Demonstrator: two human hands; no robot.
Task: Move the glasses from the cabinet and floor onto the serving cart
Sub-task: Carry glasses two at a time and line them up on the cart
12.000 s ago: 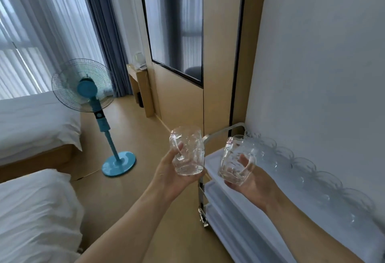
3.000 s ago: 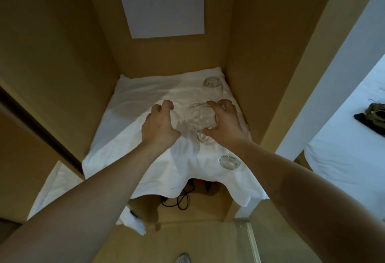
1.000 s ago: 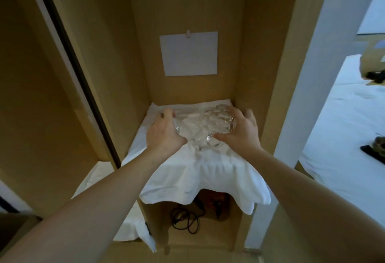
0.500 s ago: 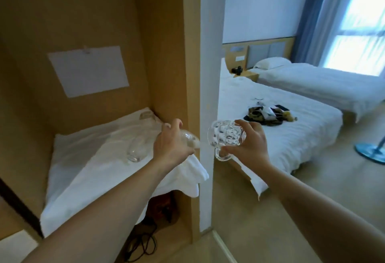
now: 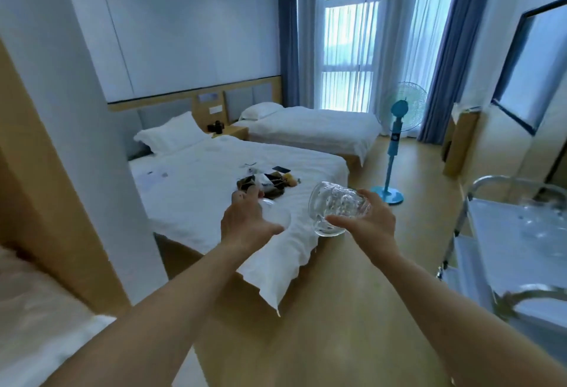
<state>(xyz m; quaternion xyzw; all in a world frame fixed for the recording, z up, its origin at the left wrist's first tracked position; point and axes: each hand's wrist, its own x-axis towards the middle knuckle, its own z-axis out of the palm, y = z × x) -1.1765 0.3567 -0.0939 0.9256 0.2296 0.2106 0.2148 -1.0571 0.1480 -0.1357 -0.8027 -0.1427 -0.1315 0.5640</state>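
Note:
My right hand (image 5: 366, 221) grips a clear faceted glass mug (image 5: 333, 207), held on its side in mid-air over the floor. My left hand (image 5: 245, 222) holds a second clear glass (image 5: 276, 213), mostly hidden behind the fingers and faint against the white bedding. The metal serving cart (image 5: 503, 245) stands at the right edge, with several glasses (image 5: 540, 211) on its white top shelf. The cabinet's white cloth (image 5: 33, 319) shows at the lower left.
A white bed (image 5: 214, 190) with small items on it lies just beyond my hands; a second bed (image 5: 313, 129) is farther back. A blue standing fan (image 5: 395, 138) stands on the wooden floor (image 5: 337, 310) between the beds and the cart. A wooden cabinet wall (image 5: 40, 190) rises on the left.
My view has swung right from the cabinet into the room, bringing the cart into sight. Both hands still carry their glasses, now away from the cabinet and over the bed's corner and floor.

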